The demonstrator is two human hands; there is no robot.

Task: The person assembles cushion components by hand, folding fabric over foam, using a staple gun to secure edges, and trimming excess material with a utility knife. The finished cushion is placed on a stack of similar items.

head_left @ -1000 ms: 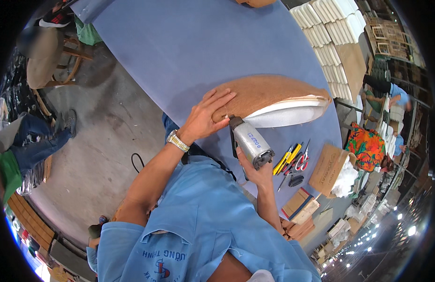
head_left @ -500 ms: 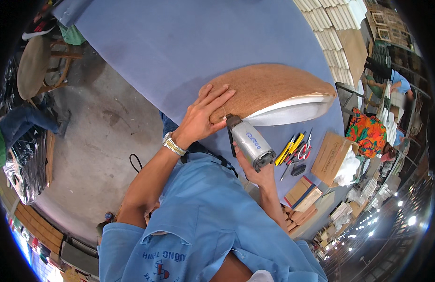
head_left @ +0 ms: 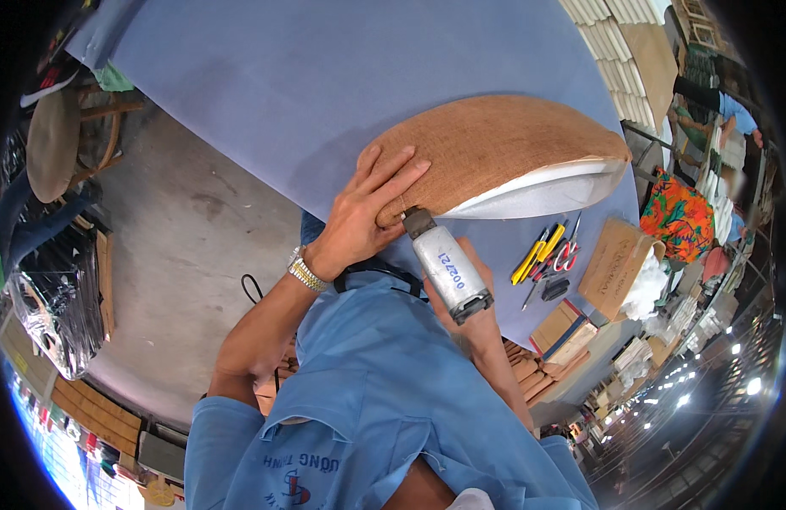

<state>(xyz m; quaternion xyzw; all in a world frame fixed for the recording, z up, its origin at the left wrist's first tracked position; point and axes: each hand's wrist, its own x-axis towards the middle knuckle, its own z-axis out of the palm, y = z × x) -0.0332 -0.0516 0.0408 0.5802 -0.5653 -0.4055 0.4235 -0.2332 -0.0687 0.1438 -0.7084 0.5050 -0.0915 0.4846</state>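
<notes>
On the blue table (head_left: 265, 93) lies a curved, brown fabric-covered cushion (head_left: 503, 144), its white inner side showing along the near edge. My left hand (head_left: 359, 208) grips the cushion's left end, fingers spread over the fabric and thumb round the near edge. A grey staple gun (head_left: 448, 272) is in my right hand (head_left: 480, 316), whose fingers are largely hidden behind the tool. The gun's dark nose meets the cushion's near edge, close to my left thumb.
Yellow cutters (head_left: 542, 248), red-handled scissors (head_left: 566, 255) and a small black block (head_left: 555, 289) lie right of the gun. A cardboard box (head_left: 612, 268) with white stuffing stands farther right. A round stool (head_left: 55, 146) is at the left, white stacks (head_left: 610, 64) at the far right.
The staple gun has swung more upright, its rear end drawn slightly toward me and left. My left hand keeps its hold on the cushion. The whole view has shifted a little.
</notes>
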